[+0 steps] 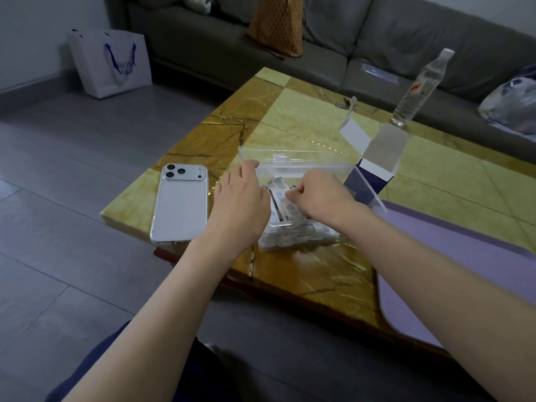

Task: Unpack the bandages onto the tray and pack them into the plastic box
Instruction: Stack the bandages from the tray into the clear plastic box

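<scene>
Bandages (282, 189) upright in plastic box (307, 171), long axis leaning far-left; right hand (320, 194) grip pinches them; left hand (240, 198) grip flat on rim.

Clear plastic box (290, 169), lid open — wrapped bandages (290, 211) heaped inside, some standing upright; lilac tray (435, 256) just beside it.
</scene>
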The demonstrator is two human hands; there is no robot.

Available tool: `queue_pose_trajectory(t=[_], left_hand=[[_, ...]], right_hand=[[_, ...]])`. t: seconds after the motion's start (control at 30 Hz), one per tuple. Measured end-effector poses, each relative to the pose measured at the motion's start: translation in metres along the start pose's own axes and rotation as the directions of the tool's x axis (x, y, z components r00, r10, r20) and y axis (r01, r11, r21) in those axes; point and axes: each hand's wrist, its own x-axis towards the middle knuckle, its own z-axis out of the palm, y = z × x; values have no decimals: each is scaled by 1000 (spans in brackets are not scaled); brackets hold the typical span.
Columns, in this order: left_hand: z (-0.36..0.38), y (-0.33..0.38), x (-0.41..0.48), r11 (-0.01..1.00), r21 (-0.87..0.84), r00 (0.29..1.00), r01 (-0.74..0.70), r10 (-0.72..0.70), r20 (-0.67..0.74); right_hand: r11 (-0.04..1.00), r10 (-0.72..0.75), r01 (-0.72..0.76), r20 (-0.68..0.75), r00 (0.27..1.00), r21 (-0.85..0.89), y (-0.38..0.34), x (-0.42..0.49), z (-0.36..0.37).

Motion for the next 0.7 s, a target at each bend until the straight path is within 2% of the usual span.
queue_pose_trajectory(t=[0.3, 0.47, 0.6, 0.7], left_hand=[[1, 1, -1, 1000, 4, 1000, -8, 8, -7], [1, 2, -2, 1000, 16, 1000, -6, 6, 4], [3, 2, -2, 999, 46, 1000, -7, 6, 13], [2, 4, -2, 998, 57, 1000, 21, -21, 4]], right_hand=[[992, -56, 57, 11, 998, -110, -9, -5, 2], [973, -108, 100, -28, 994, -209, -9, -10, -4], [972, -160, 156, -12, 987, -175, -6, -13, -4], [968, -180, 161, -86, 980, -194, 0, -16, -9]])
